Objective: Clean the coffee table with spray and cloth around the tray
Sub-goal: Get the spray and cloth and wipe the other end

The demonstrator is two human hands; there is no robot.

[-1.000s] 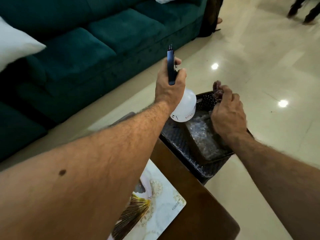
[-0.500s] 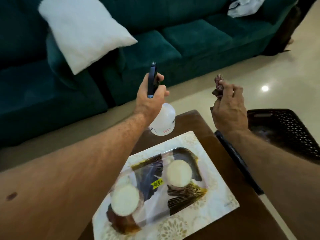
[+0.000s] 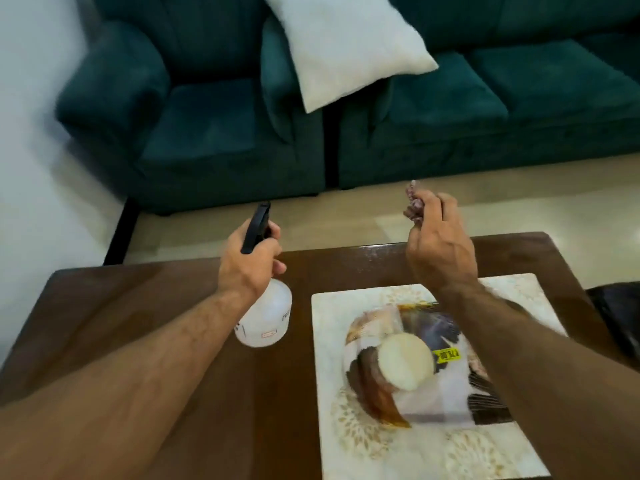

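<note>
From the head camera, the left hand (image 3: 247,268) grips the neck of a spray bottle (image 3: 265,318), fingers curled round just below the black trigger head (image 3: 255,227), which sticks up above the knuckles and points away from the person. The white, translucent body of the bottle hangs below the fist, held above the dark brown coffee table (image 3: 145,306), to the left of the tray (image 3: 332,348). The right hand (image 3: 440,245) is raised over the far edge of the table with its fingers closed on a small bunched cloth (image 3: 412,201), a mottled purplish wad that pokes out above the fingertips; the rest of it is hidden inside the fist. The pale rectangular tray lies flat on the right half of the table, below the right forearm, patterned with brown and dark feather shapes, a round cream disc (image 3: 405,362) and a yellow sticker (image 3: 447,355). Beyond the table stands a teal sofa (image 3: 485,109) with a white cushion (image 3: 346,46).
</note>
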